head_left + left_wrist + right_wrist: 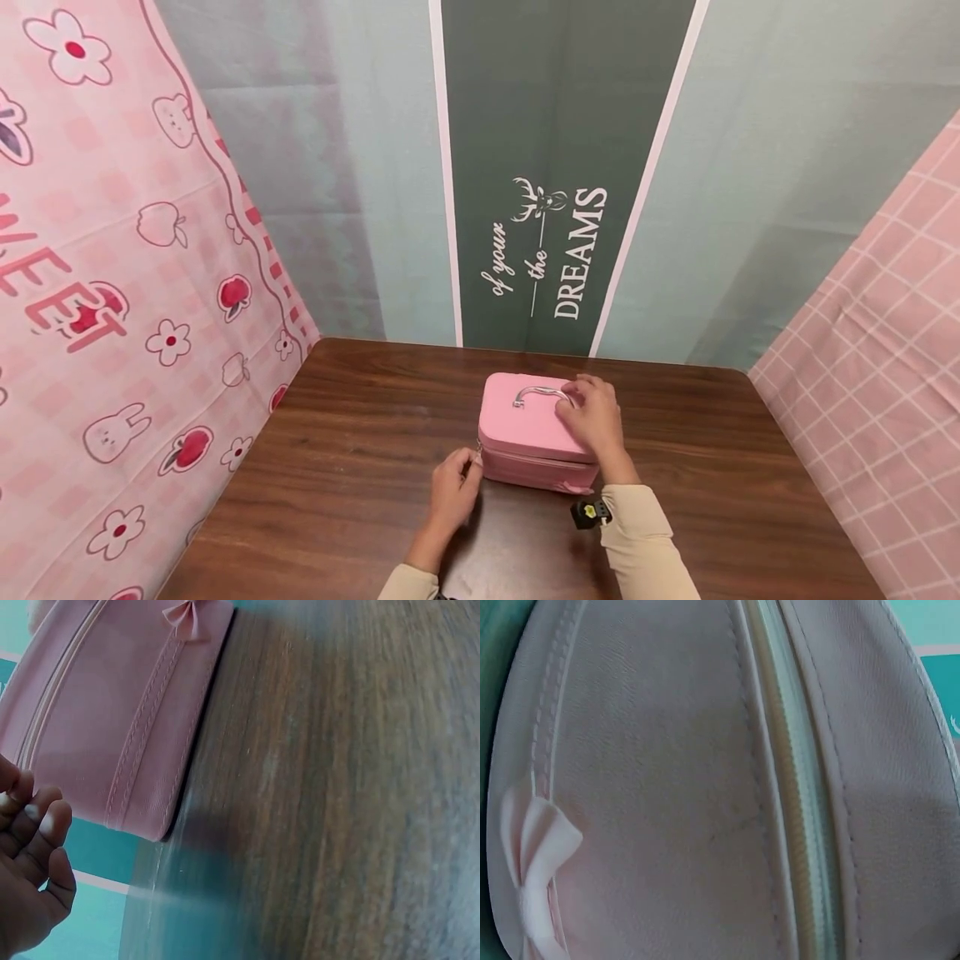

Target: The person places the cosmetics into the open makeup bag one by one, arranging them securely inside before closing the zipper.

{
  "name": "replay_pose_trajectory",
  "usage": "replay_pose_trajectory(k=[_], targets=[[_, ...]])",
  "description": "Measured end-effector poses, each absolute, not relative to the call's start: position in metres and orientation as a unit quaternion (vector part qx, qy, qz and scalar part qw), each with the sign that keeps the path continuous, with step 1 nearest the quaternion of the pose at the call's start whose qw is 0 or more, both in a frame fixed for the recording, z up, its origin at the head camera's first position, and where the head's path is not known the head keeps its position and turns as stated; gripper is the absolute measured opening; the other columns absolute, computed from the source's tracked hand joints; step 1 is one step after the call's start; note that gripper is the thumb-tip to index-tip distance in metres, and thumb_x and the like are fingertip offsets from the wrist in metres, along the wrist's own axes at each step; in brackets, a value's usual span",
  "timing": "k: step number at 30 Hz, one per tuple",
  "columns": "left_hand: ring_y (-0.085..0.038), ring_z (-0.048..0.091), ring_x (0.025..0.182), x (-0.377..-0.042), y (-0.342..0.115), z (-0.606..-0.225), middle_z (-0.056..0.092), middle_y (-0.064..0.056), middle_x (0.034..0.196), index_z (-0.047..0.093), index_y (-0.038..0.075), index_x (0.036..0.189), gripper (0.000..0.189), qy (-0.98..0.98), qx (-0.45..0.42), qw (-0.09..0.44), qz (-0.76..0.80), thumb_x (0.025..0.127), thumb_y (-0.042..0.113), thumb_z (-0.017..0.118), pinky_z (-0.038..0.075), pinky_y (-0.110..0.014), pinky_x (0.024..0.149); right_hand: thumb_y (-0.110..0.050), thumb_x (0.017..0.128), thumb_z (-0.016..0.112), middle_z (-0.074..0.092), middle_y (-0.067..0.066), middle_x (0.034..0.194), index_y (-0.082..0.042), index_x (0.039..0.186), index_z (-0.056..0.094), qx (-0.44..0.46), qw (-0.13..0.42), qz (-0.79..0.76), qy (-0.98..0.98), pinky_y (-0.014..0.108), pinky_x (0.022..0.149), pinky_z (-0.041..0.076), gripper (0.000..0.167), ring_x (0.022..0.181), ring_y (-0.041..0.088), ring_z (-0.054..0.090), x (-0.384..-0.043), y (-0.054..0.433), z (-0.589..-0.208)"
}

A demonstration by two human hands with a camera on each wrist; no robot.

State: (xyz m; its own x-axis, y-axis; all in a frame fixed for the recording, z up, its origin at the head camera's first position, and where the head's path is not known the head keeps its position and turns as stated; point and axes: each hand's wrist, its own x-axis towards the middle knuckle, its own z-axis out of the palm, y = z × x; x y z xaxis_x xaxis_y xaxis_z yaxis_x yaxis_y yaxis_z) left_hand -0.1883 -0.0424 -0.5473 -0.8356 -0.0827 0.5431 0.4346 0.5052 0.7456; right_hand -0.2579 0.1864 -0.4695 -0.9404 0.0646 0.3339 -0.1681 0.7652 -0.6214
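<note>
A pink zippered cosmetic case (517,425) with a silver carrying handle (536,390) on its lid stands on the table. At its front left corner my left hand (453,487) pinches the zipper pull between thumb and forefinger; the pull itself is mostly hidden. In the left wrist view the other fingers of that left hand (34,855) are curled beside the case. My right hand (596,417) lies over the lid's right side, thumb and fingers bent about the handle's right end. The right wrist view shows the zipper (799,787) and a bow (536,877) up close, without the hand.
The brown wood-grain table (360,483) extends around the case. Behind it hangs a green printed curtain (555,125). Pink patterned cloths stand at the left (165,275) and right (885,350). A black device (588,514) is strapped at the right wrist.
</note>
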Motion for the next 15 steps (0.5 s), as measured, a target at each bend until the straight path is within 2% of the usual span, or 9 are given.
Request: replay_pose_trajectory(k=[8,15], targets=[[-0.003,0.047,0.061,-0.1929,-0.039,-0.5503,0.054,0.012,0.07,0.059,0.016,0.069,0.017,-0.82,-0.112,0.273,-0.491,0.078,0.003,0.062,0.039,-0.02,0.054,-0.017,0.076,0.066,0.054,0.024,0.116,-0.002,0.092,0.068,-0.009,0.206,0.325,-0.923,0.058,0.084,0.033,0.023,0.109,0.04,0.041,-0.2493,0.1757,-0.4675],[-0.003,0.047,0.059,-0.1928,-0.0445,-0.5535,0.052,0.011,0.067,0.059,0.015,0.067,0.018,-0.814,-0.098,0.265,-0.507,0.076,0.0,0.063,0.039,-0.019,0.052,-0.021,0.077,0.066,0.054,0.022,0.116,-0.004,0.096,0.068,0.012,0.192,0.32,-0.927,0.056,0.084,0.034,0.025,0.109,0.038,0.041,-0.248,0.1807,-0.4696]])
